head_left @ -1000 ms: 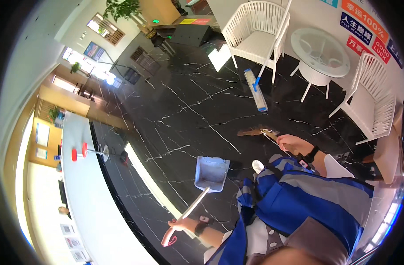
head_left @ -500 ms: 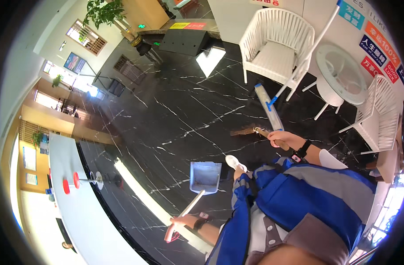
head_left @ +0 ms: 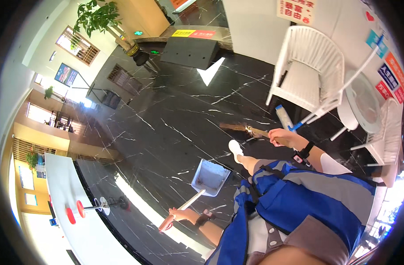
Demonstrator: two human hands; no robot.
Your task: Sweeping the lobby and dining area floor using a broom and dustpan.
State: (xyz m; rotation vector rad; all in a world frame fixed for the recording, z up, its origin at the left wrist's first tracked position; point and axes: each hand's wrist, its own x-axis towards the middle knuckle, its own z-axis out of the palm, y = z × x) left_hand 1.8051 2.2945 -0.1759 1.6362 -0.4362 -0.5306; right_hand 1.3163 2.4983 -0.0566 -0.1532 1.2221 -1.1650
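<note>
your left hand point(head_left: 179, 214) is curled round the pale handle point(head_left: 192, 200) of the blue dustpan point(head_left: 211, 177), seen against the dark floor point(head_left: 162, 145) — your right hand point(head_left: 279, 136) is closed round the broom point(head_left: 258, 131), its brown bristles point(head_left: 233, 126) beyond your white shoe point(head_left: 235, 149), near the flat mop point(head_left: 284, 117)

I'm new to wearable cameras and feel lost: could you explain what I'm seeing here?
No machine here: these are a person's bare hands, seen by a wide fisheye camera on the head that bends straight edges. The left hand grips the pale stick handle of a blue, boxy dustpan; the right hand grips a brown broom. Below is a glossy black floor with white veins, where a blue and white flat mop and a white slatted chair stand.
</note>
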